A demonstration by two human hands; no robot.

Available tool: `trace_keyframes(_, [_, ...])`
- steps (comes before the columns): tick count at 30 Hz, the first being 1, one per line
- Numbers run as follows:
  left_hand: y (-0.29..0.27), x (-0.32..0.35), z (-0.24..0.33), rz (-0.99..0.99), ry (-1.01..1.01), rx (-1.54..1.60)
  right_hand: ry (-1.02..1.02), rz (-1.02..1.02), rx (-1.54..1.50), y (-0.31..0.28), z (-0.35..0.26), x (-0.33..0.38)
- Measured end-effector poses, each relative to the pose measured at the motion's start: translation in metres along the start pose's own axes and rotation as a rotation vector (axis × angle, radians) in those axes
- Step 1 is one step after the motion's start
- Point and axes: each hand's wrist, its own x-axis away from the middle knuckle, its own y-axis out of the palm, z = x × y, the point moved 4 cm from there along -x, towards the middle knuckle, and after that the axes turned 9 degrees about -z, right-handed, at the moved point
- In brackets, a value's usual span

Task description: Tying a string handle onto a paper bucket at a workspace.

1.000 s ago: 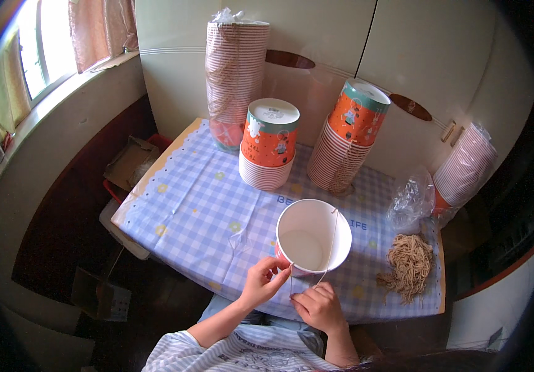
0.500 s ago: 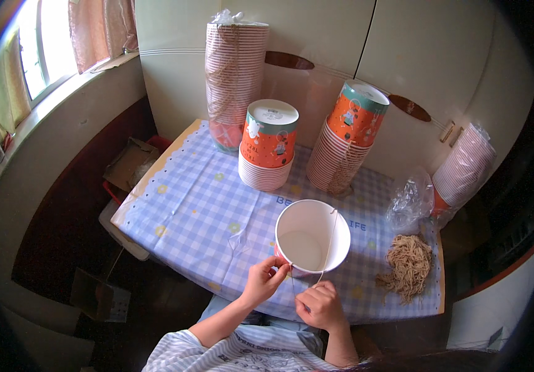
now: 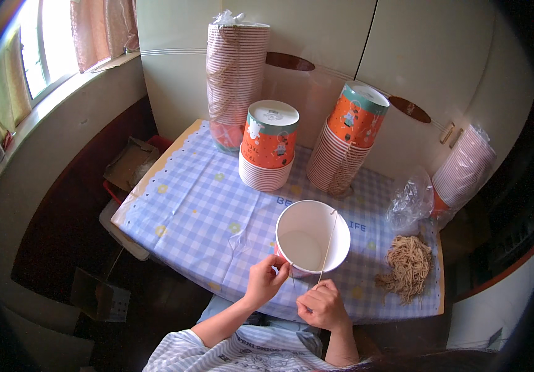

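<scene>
An open paper bucket (image 3: 304, 239), white inside, stands upright near the table's front edge. A thin beige cord (image 3: 328, 248) is fixed at the far right of its rim and runs across the mouth to my right hand (image 3: 323, 305), which is closed around it just in front of the bucket. My left hand (image 3: 267, 278) pinches at the near left rim, where a short cord end hangs below the fingertips. How the cord sits at that rim is hidden by my fingers. A heap of beige cords (image 3: 408, 266) lies to the right.
Behind the bucket stand a short stack of upturned orange buckets (image 3: 269, 146), a taller stack (image 3: 349, 136) and a tall bagged stack (image 3: 236, 80). At right are a crumpled clear plastic bag (image 3: 411, 201) and another wrapped stack (image 3: 463, 167). A checked cloth (image 3: 186, 229) covers the table.
My hands have barely moved. The cord across the bucket's mouth lies slightly differently, and the loose end under my left fingers looks shorter.
</scene>
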Motion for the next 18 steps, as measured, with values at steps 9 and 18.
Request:
trace_keyframes(9, [-0.004,-0.001,0.004,-0.002,0.012,-0.119,0.060,0.011,-0.004,0.004,0.005,0.002])
trace_keyframes(18, [-0.024,-0.005,0.014,0.056,0.229,-0.318,0.227,0.064,0.134,-0.003,0.020,0.021])
